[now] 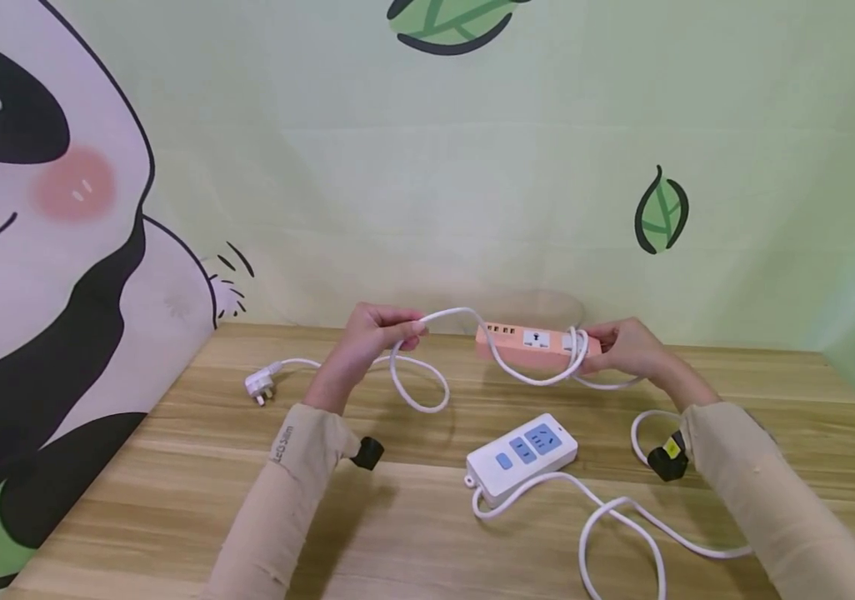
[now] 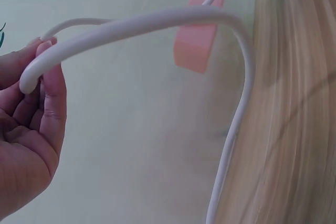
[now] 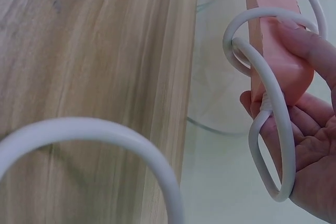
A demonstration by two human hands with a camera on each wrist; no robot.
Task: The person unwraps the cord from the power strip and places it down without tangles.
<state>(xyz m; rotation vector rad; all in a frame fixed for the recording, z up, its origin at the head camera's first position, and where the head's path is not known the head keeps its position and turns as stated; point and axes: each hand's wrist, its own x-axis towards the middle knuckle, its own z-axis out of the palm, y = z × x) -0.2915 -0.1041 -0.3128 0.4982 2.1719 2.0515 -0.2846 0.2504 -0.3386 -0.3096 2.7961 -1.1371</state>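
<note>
A pink power strip (image 1: 513, 350) with sockets and USB ports is held up near the back of the table. My right hand (image 1: 626, 346) grips its right end, thumb on one face and fingers behind, as the right wrist view shows. White cord (image 3: 281, 129) leaves that end and loops around the strip's body. To the left, my left hand (image 1: 371, 337) pinches the same white cord (image 2: 131, 27) between thumb and fingers. From there the cord hangs in a loop and runs to a white three-pin plug (image 1: 259, 383) on the table at the left.
A white power strip (image 1: 521, 458) with blue sockets lies on the wooden table (image 1: 412, 533) in front of the hands. Its cord (image 1: 607, 504) loops to the right, under the right forearm. Behind the table stands a printed backdrop (image 1: 367, 183) with a panda.
</note>
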